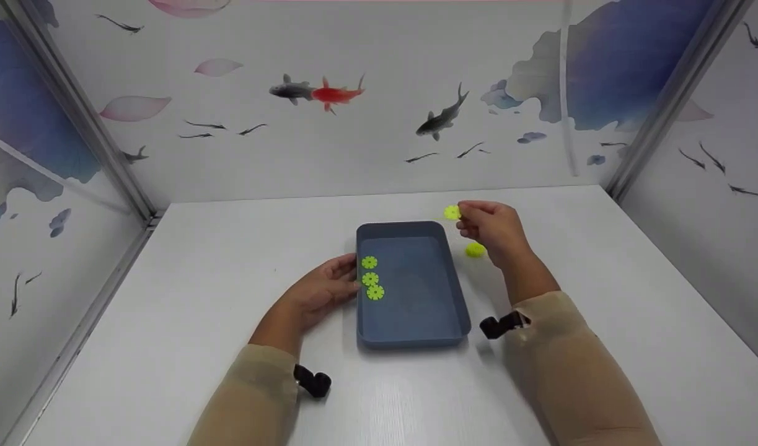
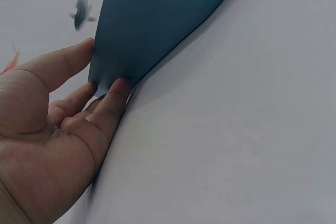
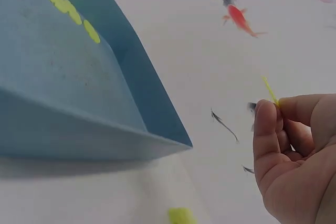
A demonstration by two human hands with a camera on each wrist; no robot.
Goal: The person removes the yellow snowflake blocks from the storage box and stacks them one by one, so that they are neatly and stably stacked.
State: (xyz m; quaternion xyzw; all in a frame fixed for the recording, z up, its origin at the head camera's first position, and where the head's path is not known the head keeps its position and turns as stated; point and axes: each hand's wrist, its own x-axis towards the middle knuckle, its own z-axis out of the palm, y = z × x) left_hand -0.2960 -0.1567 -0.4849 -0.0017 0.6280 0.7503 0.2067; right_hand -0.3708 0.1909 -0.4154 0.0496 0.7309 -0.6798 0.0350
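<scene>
A blue-grey tray (image 1: 416, 322) lies on the table, with three yellow-green notched discs (image 1: 375, 292) in a row along its left side. My left hand (image 1: 320, 291) is at the tray's left wall; the left wrist view has the fingertips (image 2: 122, 85) touching the wall's outside and the thumb near the rim. Beyond the tray's far right corner, my right hand (image 1: 493, 229) pinches another yellow-green notched disc (image 1: 452, 212) between thumb and forefinger. In the right wrist view that disc (image 3: 270, 89) appears edge-on, raised above the table.
More yellow-green discs (image 1: 475, 249) lie right of the tray, partly behind the right hand; their number cannot be told. The white table (image 1: 217, 279) meets panels printed with fish at the back (image 1: 379, 161) and both sides. A black wrist camera (image 1: 502, 324) sticks out from the right sleeve.
</scene>
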